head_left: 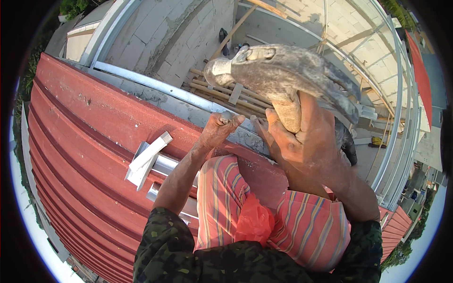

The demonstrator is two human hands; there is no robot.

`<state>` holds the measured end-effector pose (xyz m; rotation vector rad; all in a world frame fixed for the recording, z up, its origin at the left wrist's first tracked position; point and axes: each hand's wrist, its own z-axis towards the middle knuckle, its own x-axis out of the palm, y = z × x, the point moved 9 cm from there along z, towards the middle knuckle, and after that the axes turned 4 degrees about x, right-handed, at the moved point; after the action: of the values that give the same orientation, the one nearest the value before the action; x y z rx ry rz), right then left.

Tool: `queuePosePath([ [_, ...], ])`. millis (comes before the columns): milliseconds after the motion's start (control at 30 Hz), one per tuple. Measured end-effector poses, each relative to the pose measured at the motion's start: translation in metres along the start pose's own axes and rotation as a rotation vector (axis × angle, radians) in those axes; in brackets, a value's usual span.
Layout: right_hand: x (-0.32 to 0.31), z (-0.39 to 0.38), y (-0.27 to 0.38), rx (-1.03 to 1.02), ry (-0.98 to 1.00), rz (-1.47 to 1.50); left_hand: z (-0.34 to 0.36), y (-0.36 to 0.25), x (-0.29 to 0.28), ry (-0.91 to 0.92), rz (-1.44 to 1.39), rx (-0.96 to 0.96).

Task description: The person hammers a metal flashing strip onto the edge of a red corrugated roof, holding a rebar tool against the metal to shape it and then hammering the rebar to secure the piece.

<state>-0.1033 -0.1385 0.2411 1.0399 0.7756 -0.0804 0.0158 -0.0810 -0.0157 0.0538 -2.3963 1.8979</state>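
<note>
My right hand is closed round the wooden handle of a claw hammer, raised close to the camera. Its worn grey head spans the upper middle, with the striking face to the left and the claw to the right. My left hand is closed at the edge of the red metal roofing, beside a silver metal channel. A grey, rounded metal end pokes up between its fingers; the rest of that piece is hidden. The hammer head is apart from it.
Pale cut metal strips lie on the roofing left of my arm. A red plastic bag rests in my lap. Beyond the edge, block walls drop to a lower floor with wooden poles. Curved-looking metal rails run along the right.
</note>
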Motion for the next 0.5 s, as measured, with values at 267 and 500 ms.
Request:
queuePosePath([
  [267, 0.021, -0.016, -0.038, 0.176, 0.307, -0.295, -0.016, -0.007, -0.004, -0.144, 0.061, 0.054],
  [500, 0.008, -0.04, -0.083, 0.398, 0.27, -0.277, -0.05, 0.005, -0.051, -0.556, -0.44, 0.308],
])
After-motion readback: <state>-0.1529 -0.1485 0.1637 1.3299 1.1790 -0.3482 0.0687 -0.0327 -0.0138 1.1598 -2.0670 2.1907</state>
